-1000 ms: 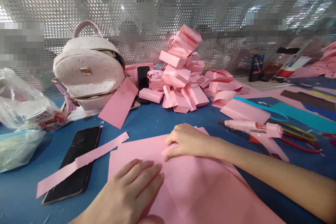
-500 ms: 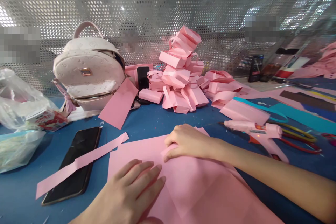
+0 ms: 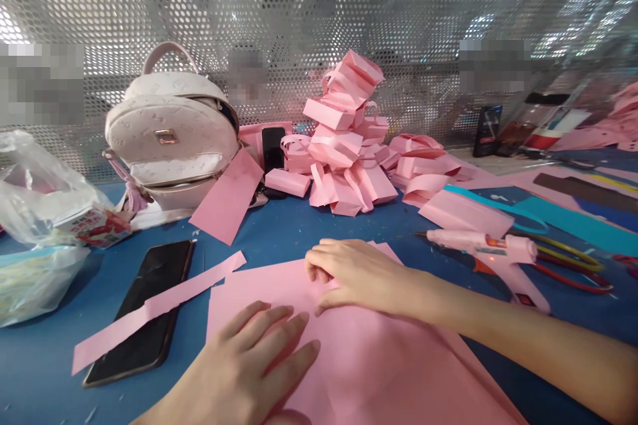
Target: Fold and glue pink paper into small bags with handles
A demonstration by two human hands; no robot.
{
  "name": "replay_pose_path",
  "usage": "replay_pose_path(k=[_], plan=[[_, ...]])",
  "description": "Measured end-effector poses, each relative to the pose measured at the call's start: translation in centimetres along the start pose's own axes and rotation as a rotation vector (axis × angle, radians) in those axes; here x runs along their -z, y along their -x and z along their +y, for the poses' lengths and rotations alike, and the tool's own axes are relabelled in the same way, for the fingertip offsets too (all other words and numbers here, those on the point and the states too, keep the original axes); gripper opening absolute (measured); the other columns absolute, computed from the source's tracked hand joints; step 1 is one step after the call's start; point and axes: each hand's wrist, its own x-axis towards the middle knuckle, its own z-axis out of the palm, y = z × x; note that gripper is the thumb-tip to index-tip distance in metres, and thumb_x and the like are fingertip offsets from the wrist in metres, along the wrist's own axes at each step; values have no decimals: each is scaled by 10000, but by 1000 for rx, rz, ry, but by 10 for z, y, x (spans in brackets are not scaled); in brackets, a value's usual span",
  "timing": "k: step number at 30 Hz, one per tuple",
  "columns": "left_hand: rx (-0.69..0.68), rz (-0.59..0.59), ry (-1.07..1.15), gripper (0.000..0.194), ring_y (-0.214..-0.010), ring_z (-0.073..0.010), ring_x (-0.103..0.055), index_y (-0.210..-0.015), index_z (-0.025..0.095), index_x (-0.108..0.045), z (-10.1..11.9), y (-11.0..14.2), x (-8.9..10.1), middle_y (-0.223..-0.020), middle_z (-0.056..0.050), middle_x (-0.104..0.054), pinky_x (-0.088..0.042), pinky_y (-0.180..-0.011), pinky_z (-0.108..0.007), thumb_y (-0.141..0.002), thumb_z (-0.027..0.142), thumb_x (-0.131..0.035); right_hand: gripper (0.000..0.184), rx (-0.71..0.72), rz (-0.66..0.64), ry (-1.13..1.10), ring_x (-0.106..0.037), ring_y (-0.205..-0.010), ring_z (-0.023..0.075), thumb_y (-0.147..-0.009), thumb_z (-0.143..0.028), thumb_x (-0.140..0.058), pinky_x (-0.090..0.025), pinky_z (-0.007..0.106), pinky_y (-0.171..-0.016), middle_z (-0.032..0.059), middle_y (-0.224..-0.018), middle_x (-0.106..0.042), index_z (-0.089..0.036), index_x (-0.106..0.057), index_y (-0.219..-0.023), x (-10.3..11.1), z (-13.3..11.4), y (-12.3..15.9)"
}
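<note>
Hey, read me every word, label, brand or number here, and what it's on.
No text is readable.
Red-and-white box: printing too blurred.
Backpack: faint pattern and metal plate too unclear for lettering.
Small black package: any print too small.

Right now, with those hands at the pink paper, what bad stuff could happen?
The glue gun lies near the right forearm and shows a small orange light; it might be hot. The right hand, curled over the large pink sheet, could crease it. The paper strip across the phone might get brushed aside.
</note>
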Motion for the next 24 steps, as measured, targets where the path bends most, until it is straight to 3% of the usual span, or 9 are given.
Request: replay_pose_path(k=[4, 10, 13, 16, 24], plan=[[3, 15, -2, 541, -1172, -325, -610, -1324, 216, -593, 1, 1, 0, -1325, -91, -642, -545, -929, -490, -980, 596, -417, 309, -56, -42, -82, -537, -789, 165, -756, -408, -813, -312, 243, -643, -37, -802, -562, -210, -580, -802, 2, -4, 4], [-5, -49, 16, 510, -1180, -313, -601, -1336, 194, -579, 1, -4, 14, -1336, -109, -635, -544, -942, -506, -1000, 542, -418, 254, -25, -27, -153, -528, -754, 135, -785, -309, -787, -288, 238, -609, -49, -783, -565, -198, -571, -709, -1, -5, 3], [144, -23, -5, 402, -1260, -337, -541, -1293, 214, -604, 2, -7, 22, -1416, -116, -570, -492, -1000, -573, -997, 456, -479, 157, -82, 7, -242, -541, -688, 127, -823, -293, -742, -291, 244, -595, -59, -731, -621, -211, -630, -749, -4, -3, -4], [277, -21, -5, 331, -1274, -336, -528, -1282, 213, -603, 4, -7, 26, -1441, -109, -546, -471, -1024, -592, -998, 335, -486, 129, -51, 68, -281, -559, -715, 142, -846, -299, -720, -322, 247, -630, -42, -757, -654, -207, -657, -781, -10, 5, -16], [72, -131, -77, 392, -1239, -313, -604, -1321, 103, -576, 2, -11, 30, -1370, -134, -617, -562, -985, -491, -997, 307, -489, 145, 68, 171, -269, -562, -810, 169, -852, -328, -737, -381, 259, -714, 0, -855, -628, -199, -671, -853, -24, 17, -26]])
